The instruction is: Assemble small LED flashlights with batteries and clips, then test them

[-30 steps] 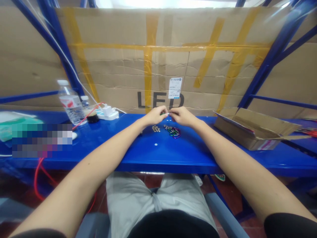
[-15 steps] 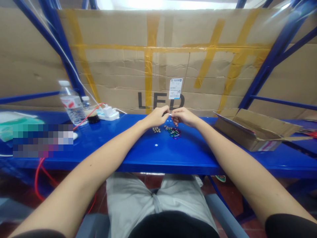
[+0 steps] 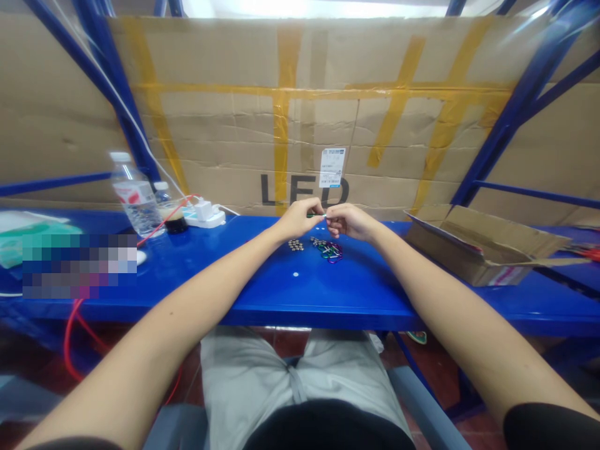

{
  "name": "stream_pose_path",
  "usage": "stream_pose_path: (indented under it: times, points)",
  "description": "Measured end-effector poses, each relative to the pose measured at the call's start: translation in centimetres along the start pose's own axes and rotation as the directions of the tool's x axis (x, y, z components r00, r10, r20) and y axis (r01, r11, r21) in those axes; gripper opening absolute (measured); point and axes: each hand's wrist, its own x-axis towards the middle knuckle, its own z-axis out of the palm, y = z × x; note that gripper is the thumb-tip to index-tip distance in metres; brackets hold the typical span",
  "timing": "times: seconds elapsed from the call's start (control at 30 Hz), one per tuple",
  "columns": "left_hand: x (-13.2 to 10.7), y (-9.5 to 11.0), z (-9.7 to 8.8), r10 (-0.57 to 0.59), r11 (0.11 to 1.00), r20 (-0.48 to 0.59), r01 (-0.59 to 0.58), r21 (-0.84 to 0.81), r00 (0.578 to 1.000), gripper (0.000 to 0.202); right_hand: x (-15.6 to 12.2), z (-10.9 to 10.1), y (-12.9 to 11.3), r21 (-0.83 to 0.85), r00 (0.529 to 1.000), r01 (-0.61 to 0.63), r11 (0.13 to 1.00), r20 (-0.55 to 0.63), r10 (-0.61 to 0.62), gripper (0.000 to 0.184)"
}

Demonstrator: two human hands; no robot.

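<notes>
Head view, blue table (image 3: 319,297): two bare hands meet over the far side of the surface, and from my distant post I see one small green-and-white piece (image 3: 319,215) spanning the narrow gap between them. Its visible length runs left to right, almost in line from one set of fingertips to the other, with the pale end at the right. Left hand (image 3: 300,217) pinches the green part from the left; right hand (image 3: 349,220) closes thumb and forefinger narrowly on the pale end (how firmly, I cannot tell at this scale). Neither hand is nearer, as both are at the piece, so I judge that lining up its two ends matters most. Just nearer than the hands lies a tangle of green and purple loops (image 3: 332,251), with a cluster of small metallic parts (image 3: 295,245) to its left. Farther right, an open cardboard box (image 3: 482,253) stands well apart.
</notes>
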Motion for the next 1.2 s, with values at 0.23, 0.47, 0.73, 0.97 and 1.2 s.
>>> stream_pose_path:
  times: [0.23,0.47,0.73,0.97,1.2]
  points:
    - [-0.27,-0.42,0.12,-0.083,0.996,0.068,0.084,-0.02,0.994,0.005,0.16,0.04,0.02,-0.101,0.998,0.056,0.993,-0.023,-0.059,0.018]
    - [-0.02,-0.04,0.01,0.037,0.999,0.0,-0.037,0.016,0.999,0.011,-0.03,0.3,-0.2,0.022,1.0,0.025,0.999,-0.015,-0.025,0.015]
    - [-0.24,0.15,0.04,0.144,0.982,0.014,-0.145,0.122,0.989,0.007,0.03,0.26,-0.53,0.195,0.986,-0.167,0.967,0.026,0.165,0.012]
    - [-0.26,0.23,0.17,0.083,0.991,-0.015,-0.081,0.103,0.996,0.004,-0.14,0.55,-0.79,0.106,0.989,-0.149,0.983,0.01,0.148,0.015]
    - [0.05,-0.38,0.43,-0.026,0.998,-0.041,0.023,-0.064,0.999,0.005,-0.28,0.35,-0.73,-0.039,0.998,-0.067,0.997,-0.015,0.067,0.014]
